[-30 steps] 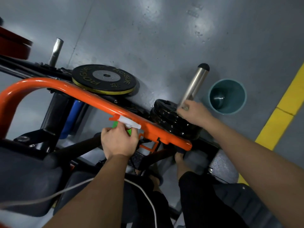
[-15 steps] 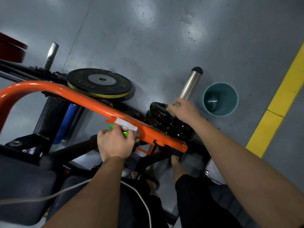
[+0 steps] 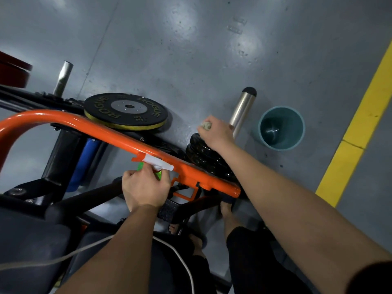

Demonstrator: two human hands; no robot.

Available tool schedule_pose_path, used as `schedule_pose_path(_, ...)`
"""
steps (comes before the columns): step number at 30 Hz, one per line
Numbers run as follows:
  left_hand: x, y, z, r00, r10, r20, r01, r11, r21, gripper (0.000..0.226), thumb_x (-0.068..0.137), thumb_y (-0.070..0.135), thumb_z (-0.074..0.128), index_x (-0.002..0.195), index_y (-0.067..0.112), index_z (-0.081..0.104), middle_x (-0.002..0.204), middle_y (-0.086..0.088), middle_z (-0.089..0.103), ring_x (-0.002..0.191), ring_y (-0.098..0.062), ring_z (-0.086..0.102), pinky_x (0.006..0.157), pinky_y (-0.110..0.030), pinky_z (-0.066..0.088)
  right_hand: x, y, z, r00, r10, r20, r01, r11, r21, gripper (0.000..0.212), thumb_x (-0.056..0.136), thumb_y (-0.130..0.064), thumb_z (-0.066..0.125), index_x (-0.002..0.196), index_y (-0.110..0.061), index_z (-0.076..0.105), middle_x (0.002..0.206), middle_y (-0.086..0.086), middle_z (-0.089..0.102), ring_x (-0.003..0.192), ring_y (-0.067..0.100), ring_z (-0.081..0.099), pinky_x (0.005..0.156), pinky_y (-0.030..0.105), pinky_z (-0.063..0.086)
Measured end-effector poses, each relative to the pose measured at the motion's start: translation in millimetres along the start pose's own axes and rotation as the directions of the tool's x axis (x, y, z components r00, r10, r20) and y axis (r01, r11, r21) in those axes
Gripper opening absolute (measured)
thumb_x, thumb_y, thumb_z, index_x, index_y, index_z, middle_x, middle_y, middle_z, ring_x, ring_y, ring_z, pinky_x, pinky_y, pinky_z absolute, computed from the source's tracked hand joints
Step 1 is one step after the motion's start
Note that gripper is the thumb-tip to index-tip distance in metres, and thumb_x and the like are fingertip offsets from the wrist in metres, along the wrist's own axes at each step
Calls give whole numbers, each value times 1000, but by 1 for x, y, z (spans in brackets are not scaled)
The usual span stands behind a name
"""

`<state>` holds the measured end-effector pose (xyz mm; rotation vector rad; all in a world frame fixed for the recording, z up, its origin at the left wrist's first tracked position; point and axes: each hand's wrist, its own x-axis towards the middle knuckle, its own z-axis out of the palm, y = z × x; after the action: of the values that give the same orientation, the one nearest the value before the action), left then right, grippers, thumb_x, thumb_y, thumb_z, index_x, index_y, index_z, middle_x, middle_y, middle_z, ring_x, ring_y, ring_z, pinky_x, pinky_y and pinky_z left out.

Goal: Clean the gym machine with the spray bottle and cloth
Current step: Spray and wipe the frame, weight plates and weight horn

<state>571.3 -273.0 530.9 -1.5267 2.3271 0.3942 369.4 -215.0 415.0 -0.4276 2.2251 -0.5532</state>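
Just beside the orange bar point(image 3: 110, 134), the left hand point(image 3: 144, 187) grips the spray bottle point(image 3: 158, 163) around its neck; I judge it light and stiff. Over the stacked plates point(image 3: 207, 160), the right hand point(image 3: 216, 133) clenches the cloth point(image 3: 206, 125), which is soft and best held bunched.

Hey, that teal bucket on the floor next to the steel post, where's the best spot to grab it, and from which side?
Probably the rim of the teal bucket, pinched from above on the side toward the yellow line. It stands upright with its mouth open, no handle shows, and the steel post crowds the other side.
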Motion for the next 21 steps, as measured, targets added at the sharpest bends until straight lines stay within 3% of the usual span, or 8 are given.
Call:
schedule_pose_path(3,-2,3,-4,1000,-11,-5,11,1000,-16,32,99,41,52,81,14,55,69,-8,60,68,-23,37,92,-39,33,-22,18,-9,996,-92,-6,92,996,-7,22,93,-40,58,104,-23,66,92,2,61,95,29,58,81,34,45)
schedule_pose_path(5,-2,4,-5,1000,-19,-8,19,1000,2,33,99,41,51,83,14,57,73,-11,64,70,-23,36,92,-39,34,-41,39,-25,999,-41,-7,41,998,43,21,93,-41,61,97,-21,67,85,0,63,84,24,59,64,29,40)
schedule_pose_path(7,-2,2,-4,1000,-19,9,19,1000,17,34,100,44,48,86,14,57,75,-10,65,72,-23,36,93,-39,34,-53,62,-39,999,46,-5,-45,992,115,18,94,-43,61,94,-26,68,82,-9,63,81,20,62,59,24,40)
schedule_pose_path(10,1,1,-1,1000,-3,7,3,1000,20,34,99,45,48,83,16,53,76,-11,66,73,-28,46,93,-39,33,-57,72,-44,999,32,-13,-30,993,115,15,95,-46,61,94,-32,65,85,-11,65,85,19,66,67,29,50)
schedule_pose_path(12,3,-2,2,1000,4,16,-4,1000,20,33,98,44,50,80,16,52,74,-12,66,76,-32,57,92,-40,34,-57,65,-33,998,-63,-29,66,993,97,22,93,-52,62,99,-32,64,94,-8,64,88,17,63,75,32,51)
schedule_pose_path(15,3,-4,6,999,26,-18,-27,1000,-3,35,97,41,51,80,12,58,70,-14,65,74,-35,60,89,-41,38,-58,54,-13,962,-243,-126,244,970,-7,40,85,-67,65,106,-33,62,104,-6,57,96,12,55,80,27,44)
schedule_pose_path(21,5,-8,9,998,56,18,-57,997,45,36,96,43,50,81,12,60,65,-9,63,65,-30,58,89,-40,39,-57,37,3,923,-283,-262,226,947,-228,46,86,-66,63,106,-25,64,105,0,57,100,24,56,76,34,51)
